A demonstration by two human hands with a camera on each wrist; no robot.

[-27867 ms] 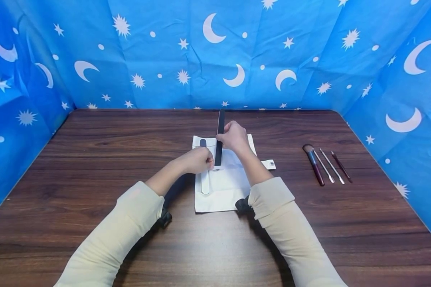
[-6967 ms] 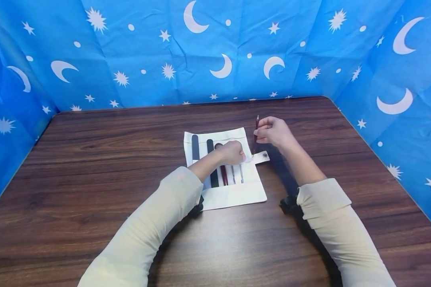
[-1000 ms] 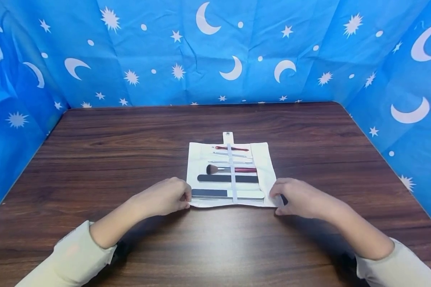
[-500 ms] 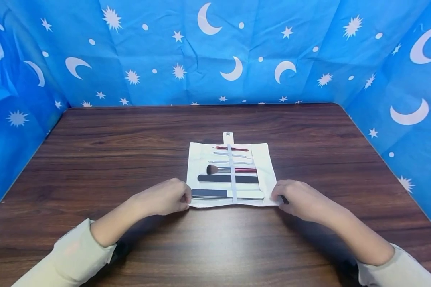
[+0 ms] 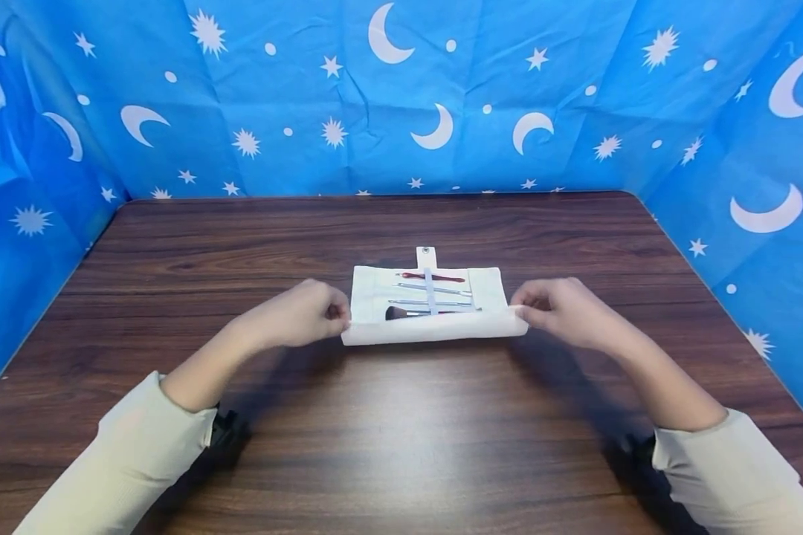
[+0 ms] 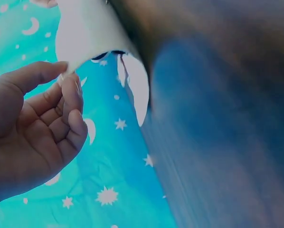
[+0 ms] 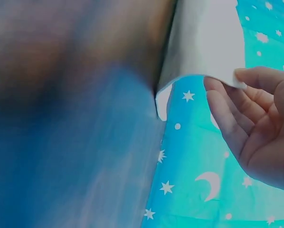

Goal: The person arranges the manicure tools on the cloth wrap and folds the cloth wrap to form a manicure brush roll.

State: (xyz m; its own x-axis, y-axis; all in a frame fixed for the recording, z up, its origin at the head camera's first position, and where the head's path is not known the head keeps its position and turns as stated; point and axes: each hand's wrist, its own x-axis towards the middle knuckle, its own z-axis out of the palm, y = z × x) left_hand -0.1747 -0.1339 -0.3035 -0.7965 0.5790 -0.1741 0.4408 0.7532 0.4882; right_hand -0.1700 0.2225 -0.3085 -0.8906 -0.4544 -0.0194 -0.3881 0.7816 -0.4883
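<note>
A white fabric tool roll (image 5: 435, 331) lies on the table, its near edge lifted and curling over toward the far side. My left hand (image 5: 301, 312) pinches that edge at its left corner between thumb and fingers. At the right corner my right hand (image 5: 569, 312) does the same. Past the fold show a dark-bristled brush (image 5: 395, 313), partly covered, two thin metal sticks and a dark red slim tool (image 5: 448, 279). A pale elastic band (image 5: 430, 284) crosses the tools. The nail files are hidden under the raised flap. Both wrist views show the flap (image 6: 92, 33) bent in the fingers.
A tab with a snap (image 5: 425, 256) sticks out from the roll's far edge. The dark wooden table (image 5: 241, 245) ends at a blue cloth (image 5: 294, 96) with moons and stars, which hangs behind and at both sides.
Over the last half second both hands rose and moved away from me with the near edge, covering the nail files. Earlier, the tools lay beside the roll and were put in; the roll was later turned.
</note>
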